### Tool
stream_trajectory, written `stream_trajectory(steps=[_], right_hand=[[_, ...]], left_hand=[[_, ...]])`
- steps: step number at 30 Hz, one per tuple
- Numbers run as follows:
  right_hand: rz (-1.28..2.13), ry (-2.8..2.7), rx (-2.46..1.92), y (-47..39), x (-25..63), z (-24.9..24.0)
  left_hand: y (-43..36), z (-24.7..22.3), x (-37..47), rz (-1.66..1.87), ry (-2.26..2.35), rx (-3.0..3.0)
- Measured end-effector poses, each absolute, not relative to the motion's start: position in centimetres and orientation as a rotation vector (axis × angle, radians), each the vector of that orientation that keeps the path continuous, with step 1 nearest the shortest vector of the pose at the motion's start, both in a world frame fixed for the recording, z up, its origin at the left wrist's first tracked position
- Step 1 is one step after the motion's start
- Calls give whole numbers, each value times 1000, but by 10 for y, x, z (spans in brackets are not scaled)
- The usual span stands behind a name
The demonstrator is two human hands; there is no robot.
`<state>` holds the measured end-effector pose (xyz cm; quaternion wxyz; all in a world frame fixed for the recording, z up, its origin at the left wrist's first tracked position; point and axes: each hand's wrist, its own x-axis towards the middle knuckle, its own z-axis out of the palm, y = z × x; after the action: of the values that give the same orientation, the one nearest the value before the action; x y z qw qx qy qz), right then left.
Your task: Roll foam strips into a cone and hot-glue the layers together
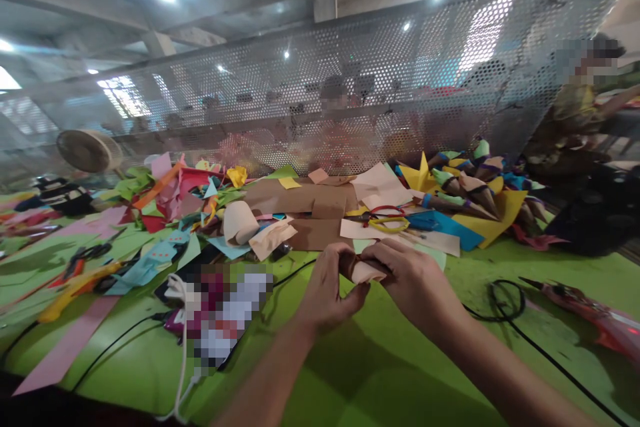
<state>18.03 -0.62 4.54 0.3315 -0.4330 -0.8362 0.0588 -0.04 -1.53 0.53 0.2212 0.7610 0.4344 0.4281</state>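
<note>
Both hands meet above the green table, around a small curled piece of cream paper (369, 271). My left hand (333, 287) holds its left side, with the fingers bent over the top and the thumb below. On the right side, the fingers of my right hand (407, 273) are closed on the same piece. Behind the hands lie a brown cardboard sheet (315, 235) and yellow-handled scissors (389, 223). A roll of cream paper (240, 222) rests to the left of the cardboard.
A yellow hot tool (75, 292) and a power strip (233, 320) with cables lie on the left. At right are a red-lit tool (595, 313) and a looped black cable (507, 303). Coloured scraps (170, 190), paper cones (475, 190) and a perforated metal screen (300, 100) stand behind.
</note>
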Motion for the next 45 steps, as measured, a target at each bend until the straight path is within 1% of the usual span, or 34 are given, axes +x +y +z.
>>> stream_trajectory(steps=[10,19,28,36,40,45], right_hand=[[131,-2182,-1140,-6,179,42],[-96,-2267,-1057,-4,181,41],[-125,-2238,-1065,-3,182,40],[-264,-2303,-1051,-3,181,39],[-122,-2279,-1073,-3,179,39],[260,-2123,-1023,2,179,40]], left_hand=[[-16,4,1,1200,1175,2076],[-15,2,0,1157,1161,2086],[-13,1,0,1172,1147,2077],[-13,1,0,1143,1125,2084],[-11,2,1,1166,1072,1956],[-8,3,3,1217,891,1519]])
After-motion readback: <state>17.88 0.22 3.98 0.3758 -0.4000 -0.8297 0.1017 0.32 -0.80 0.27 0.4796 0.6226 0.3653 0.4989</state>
